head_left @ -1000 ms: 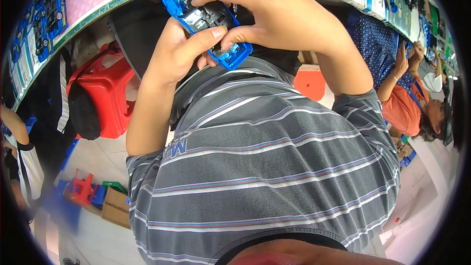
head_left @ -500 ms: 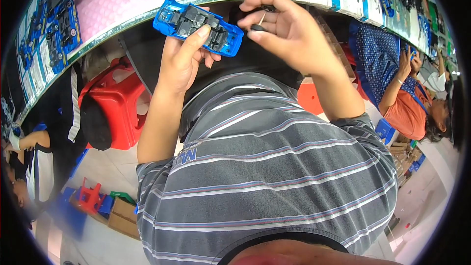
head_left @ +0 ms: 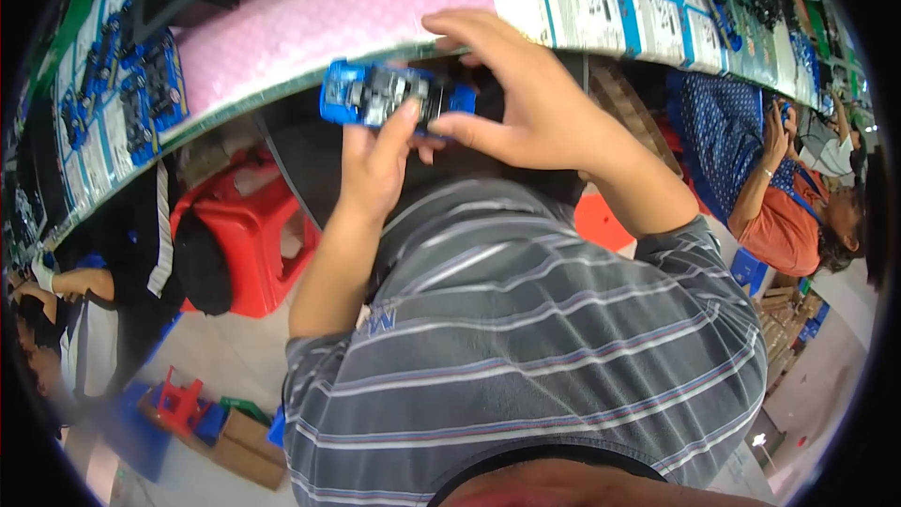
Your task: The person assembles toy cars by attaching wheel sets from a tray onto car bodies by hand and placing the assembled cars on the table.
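As fingers (head_left: 400,124) grip, the car (head_left: 379,94) lies crosswise; interior showing.

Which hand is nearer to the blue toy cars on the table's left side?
Left. The left hand is right of the blue toy cars; the right hand is farther right.

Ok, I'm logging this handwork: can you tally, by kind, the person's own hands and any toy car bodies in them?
Own hands: 2 (left hand, right hand)
Blue toy car body: 1
Total: 3
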`<move>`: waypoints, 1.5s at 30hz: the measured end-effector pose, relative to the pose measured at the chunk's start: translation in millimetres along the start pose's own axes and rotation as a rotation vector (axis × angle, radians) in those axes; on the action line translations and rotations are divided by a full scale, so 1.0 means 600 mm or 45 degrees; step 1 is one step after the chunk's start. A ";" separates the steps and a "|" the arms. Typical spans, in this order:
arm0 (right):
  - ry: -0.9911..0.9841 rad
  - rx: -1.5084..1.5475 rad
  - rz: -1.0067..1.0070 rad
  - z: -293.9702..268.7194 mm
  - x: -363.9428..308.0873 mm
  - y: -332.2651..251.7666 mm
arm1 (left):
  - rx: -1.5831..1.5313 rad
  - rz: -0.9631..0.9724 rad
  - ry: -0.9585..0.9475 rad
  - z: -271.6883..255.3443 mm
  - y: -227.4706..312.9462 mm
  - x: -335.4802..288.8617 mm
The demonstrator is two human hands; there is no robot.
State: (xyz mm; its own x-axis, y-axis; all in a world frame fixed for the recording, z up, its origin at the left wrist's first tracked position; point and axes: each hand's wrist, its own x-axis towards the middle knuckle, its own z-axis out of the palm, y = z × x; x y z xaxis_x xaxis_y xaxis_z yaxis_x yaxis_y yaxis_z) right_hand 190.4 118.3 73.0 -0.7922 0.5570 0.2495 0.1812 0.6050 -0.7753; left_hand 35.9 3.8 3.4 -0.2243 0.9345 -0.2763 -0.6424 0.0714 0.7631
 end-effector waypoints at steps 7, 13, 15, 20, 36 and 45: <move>0.094 -0.567 -0.003 -0.107 0.231 0.048 | 0.112 -0.016 -0.053 -0.029 0.001 -0.002; -0.405 -0.463 0.258 -0.136 0.309 0.127 | 0.110 0.028 -0.084 -0.028 0.006 0.002; -0.360 -0.536 0.240 -0.125 0.309 0.143 | 0.124 0.051 -0.065 -0.035 0.008 0.002; -0.154 -0.596 0.212 -0.137 0.288 0.162 | 0.117 0.041 -0.078 -0.046 0.013 0.014; 0.787 -0.677 -0.211 -0.064 0.211 0.056 | 0.182 0.020 -0.074 -0.034 0.008 0.005; 0.254 -0.177 -0.021 0.084 0.085 0.005 | 0.127 0.073 -0.155 -0.021 0.002 0.010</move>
State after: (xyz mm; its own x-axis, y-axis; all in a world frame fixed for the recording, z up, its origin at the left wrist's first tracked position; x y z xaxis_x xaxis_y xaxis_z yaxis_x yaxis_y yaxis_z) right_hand 121.3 119.7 53.9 -0.6671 0.6397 0.3818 0.2587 0.6796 -0.6865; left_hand 24.9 5.1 -4.8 -0.1642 0.9730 -0.1620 -0.5534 0.0451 0.8317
